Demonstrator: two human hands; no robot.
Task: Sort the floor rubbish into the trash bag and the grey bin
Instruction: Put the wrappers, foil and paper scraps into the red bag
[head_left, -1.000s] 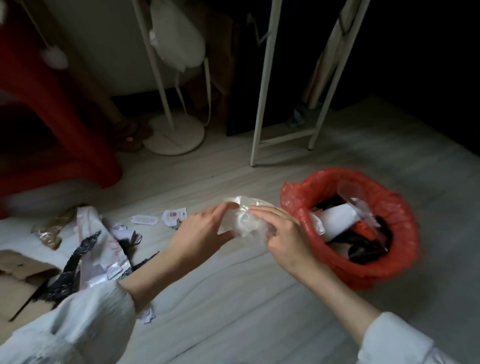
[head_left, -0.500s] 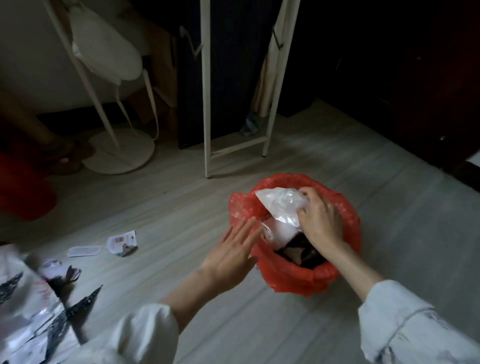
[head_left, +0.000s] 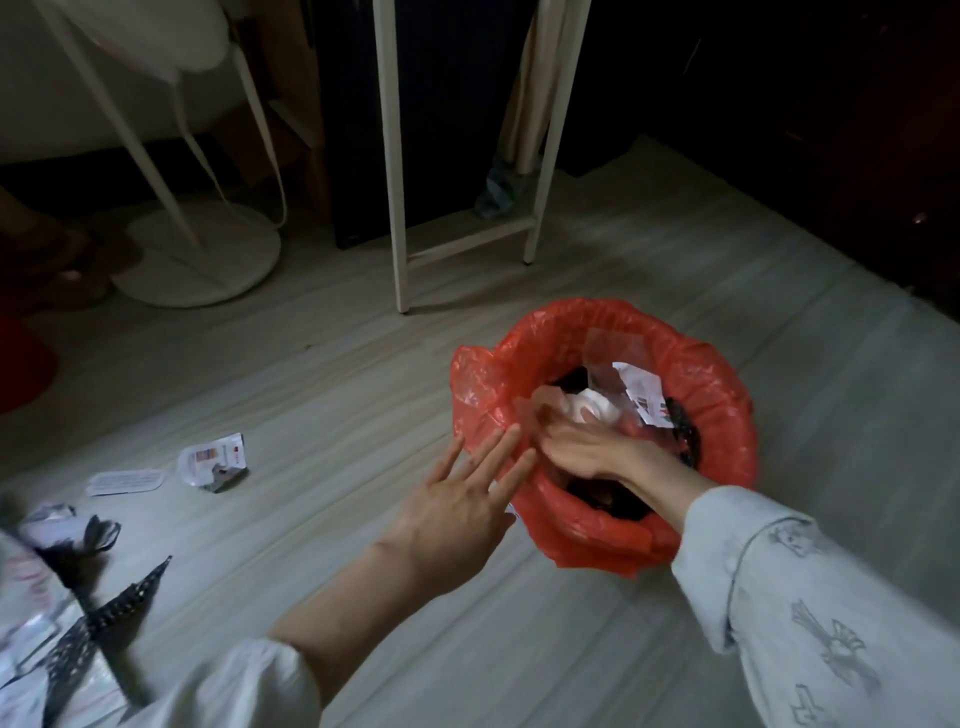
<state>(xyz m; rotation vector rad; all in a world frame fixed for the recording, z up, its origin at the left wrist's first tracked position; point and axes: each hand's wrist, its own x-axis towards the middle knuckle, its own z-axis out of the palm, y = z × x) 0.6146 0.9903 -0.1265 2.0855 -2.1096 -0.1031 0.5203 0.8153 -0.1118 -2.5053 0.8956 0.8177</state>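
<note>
Strewn along the floor's (head_left: 322, 374) left edge: torn black-and-white packaging (head_left: 67, 623), a small white label (head_left: 124, 480), then a crumpled printed packet (head_left: 213, 461) lying just beside it. Farther back on the floor, a round white stand base (head_left: 202, 260) and a white frame (head_left: 462, 156). Nearer the middle, left hand (head_left: 457, 512) flat and open, fingers straight and spread, fingertips (head_left: 511, 434) at the near-left rim of the red trash bag (head_left: 722, 410), holding nothing. Right of that, the bag standing on the floor, mouth open, stuffed with paper scraps and dark rubbish. Right hand (head_left: 587, 452) reaching inside the bag, blurred, pressed down on clear crumpled plastic (head_left: 592, 410); hard to tell whether gripping or merely pushing.
</note>
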